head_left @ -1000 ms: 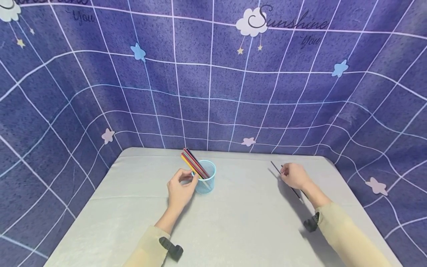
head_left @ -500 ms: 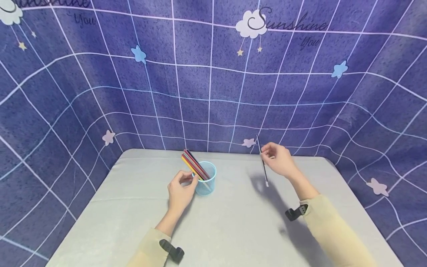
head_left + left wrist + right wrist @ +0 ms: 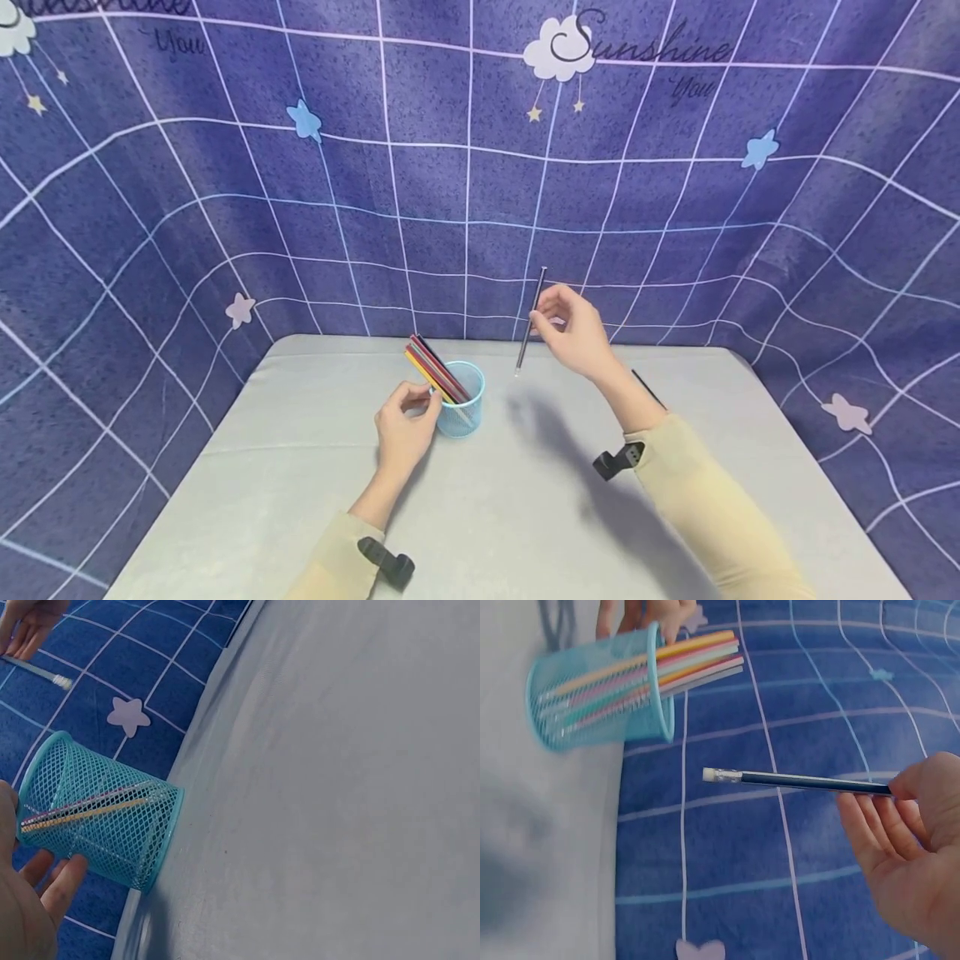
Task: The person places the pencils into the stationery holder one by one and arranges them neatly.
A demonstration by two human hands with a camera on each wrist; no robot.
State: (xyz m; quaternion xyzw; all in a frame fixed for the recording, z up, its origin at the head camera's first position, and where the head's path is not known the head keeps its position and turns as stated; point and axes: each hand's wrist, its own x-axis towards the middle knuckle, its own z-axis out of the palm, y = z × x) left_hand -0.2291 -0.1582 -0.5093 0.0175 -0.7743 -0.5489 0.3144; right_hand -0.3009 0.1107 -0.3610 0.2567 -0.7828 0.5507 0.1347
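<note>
A light-blue mesh pencil cup (image 3: 461,421) stands on the table, with several coloured pencils (image 3: 438,371) leaning left inside it. My left hand (image 3: 405,425) pinches the cup's rim on its left side. Above the table, right of the cup, my right hand (image 3: 576,333) pinches a dark pencil (image 3: 531,321) between thumb and fingers. Its white eraser (image 3: 708,775) points down, apart from the cup, as the right wrist view shows. Another dark pencil (image 3: 648,389) lies on the table at the right, partly hidden behind my right forearm.
The grey-white cloth-covered table (image 3: 300,500) meets a purple-blue grid-patterned curtain (image 3: 480,192) at the back and sides. Black camera straps (image 3: 618,460) sit on both wrists.
My right hand has lifted one dark pencil off the table and carried it left towards the cup, tilting it more upright. The left hand and cup have stayed in place.
</note>
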